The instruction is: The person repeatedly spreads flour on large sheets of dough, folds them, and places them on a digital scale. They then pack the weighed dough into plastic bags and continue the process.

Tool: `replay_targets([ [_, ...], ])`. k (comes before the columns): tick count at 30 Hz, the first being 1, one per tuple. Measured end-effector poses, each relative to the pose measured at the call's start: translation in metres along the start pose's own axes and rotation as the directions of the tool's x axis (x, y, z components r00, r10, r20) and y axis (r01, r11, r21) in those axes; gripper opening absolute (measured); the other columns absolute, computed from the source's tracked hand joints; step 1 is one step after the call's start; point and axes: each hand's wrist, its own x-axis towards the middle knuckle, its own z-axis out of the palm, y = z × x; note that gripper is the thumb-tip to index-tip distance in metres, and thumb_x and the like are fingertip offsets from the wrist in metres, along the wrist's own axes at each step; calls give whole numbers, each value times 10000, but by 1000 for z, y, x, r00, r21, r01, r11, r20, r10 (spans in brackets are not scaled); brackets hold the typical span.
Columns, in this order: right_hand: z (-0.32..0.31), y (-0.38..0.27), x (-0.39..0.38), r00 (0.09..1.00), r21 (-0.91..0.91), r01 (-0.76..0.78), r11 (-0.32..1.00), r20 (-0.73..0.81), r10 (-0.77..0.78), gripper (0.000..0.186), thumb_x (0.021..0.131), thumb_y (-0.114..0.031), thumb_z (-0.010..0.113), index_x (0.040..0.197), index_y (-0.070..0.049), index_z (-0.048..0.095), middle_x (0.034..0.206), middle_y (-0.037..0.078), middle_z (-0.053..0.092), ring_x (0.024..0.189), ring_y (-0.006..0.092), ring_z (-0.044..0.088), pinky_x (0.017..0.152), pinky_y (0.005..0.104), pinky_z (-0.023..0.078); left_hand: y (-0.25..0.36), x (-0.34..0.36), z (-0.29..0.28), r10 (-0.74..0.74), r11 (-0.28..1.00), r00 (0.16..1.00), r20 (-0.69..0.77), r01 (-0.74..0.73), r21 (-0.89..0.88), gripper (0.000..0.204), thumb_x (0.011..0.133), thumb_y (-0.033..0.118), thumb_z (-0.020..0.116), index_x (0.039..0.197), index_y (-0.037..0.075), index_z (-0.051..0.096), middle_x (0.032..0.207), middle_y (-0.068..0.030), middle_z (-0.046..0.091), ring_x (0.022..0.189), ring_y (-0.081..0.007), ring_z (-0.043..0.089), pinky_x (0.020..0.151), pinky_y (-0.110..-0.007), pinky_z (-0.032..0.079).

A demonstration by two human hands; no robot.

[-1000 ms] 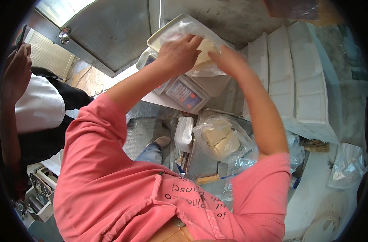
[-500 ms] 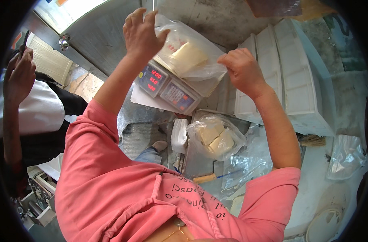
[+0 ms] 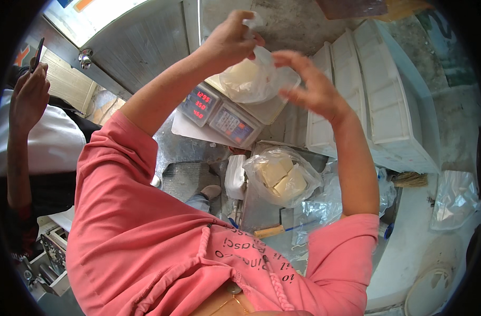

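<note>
A clear plastic bag [image 3: 262, 84] with a pale, tofu-like block [image 3: 240, 75] in it rests on the pan of a digital scale [image 3: 231, 126] whose red display is lit. Above the pan my left hand [image 3: 232, 39] is closed on the bag's gathered neck, and a bit of crumpled film sticks out past its fingers. My right hand [image 3: 317, 87] is beside the bag, thumb and fingers apart and slightly blurred, with nothing visible in it. Closer to my body, a second clear bag [image 3: 303, 176] of pale blocks [image 3: 282, 178] lies on the worktop.
Stacked white plastic crates [image 3: 380, 95] stand to the right of the scale. A wooden-handled tool [image 3: 269, 231] and loose plastic film [image 3: 317, 208] lie near me. At far left a person's hand [image 3: 30, 97] holds up a phone [image 3: 38, 52]. A small brush [image 3: 409, 179] lies by the crates.
The spread bag mouth has been gathered up in my left hand, which moved right. My right hand let go of the bag's edge and opened. The scale's display changed.
</note>
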Motion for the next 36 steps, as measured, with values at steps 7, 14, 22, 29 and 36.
replay_targets([
  [7, 12, 33, -12, 976, -204, -194, 959, -140, 167, 95, 831, -161, 594, 845, -67, 597, 707, 8, 573, 738, 64, 503, 673, 255, 419, 9, -13, -3, 133, 984, 989, 69, -140, 108, 455, 782, 117, 583, 1185, 19, 394, 831, -88, 624, 669, -139, 583, 614, -280, 469],
  [14, 55, 51, 11, 810, 445, 87, 891, -552, 196, 441, 868, -341, 569, 1159, -26, 469, 1081, 90, 520, 993, 150, 462, 864, 283, 368, 0, 19, 31, 6, 956, 1000, 7, -8, 292, 169, 791, 182, 574, 839, 32, 633, 634, -43, 577, 596, -135, 547, 563, -288, 449],
  [22, 97, 46, -25, 792, 406, -35, 913, -546, 273, 814, 868, -577, 411, 1367, 34, 211, 1418, 186, 207, 1318, 277, 214, 1070, 370, 168, -7, -11, 21, 128, 833, 928, 350, -292, 470, 309, 787, 250, 614, 997, 26, 579, 768, -76, 596, 777, -201, 584, 698, -351, 455],
  [29, 120, 69, -7, 903, 251, 52, 967, -424, 61, 380, 910, -287, 480, 1171, -11, 492, 1254, 136, 453, 1167, 258, 409, 973, 354, 308, 0, 14, 26, -82, 964, 993, 82, 58, 261, 178, 816, 96, 514, 970, 25, 569, 683, -45, 558, 612, -125, 531, 544, -275, 426],
  [36, 122, 86, 15, 670, 961, 258, 100, -253, 698, 117, 846, -118, 563, 940, -50, 571, 884, -3, 557, 850, 116, 521, 767, 256, 401, 50, -15, 25, -3, 524, 803, 596, -506, 685, 203, 794, 122, 558, 994, 101, 532, 754, -119, 614, 716, -330, 587, 621, -428, 428],
])
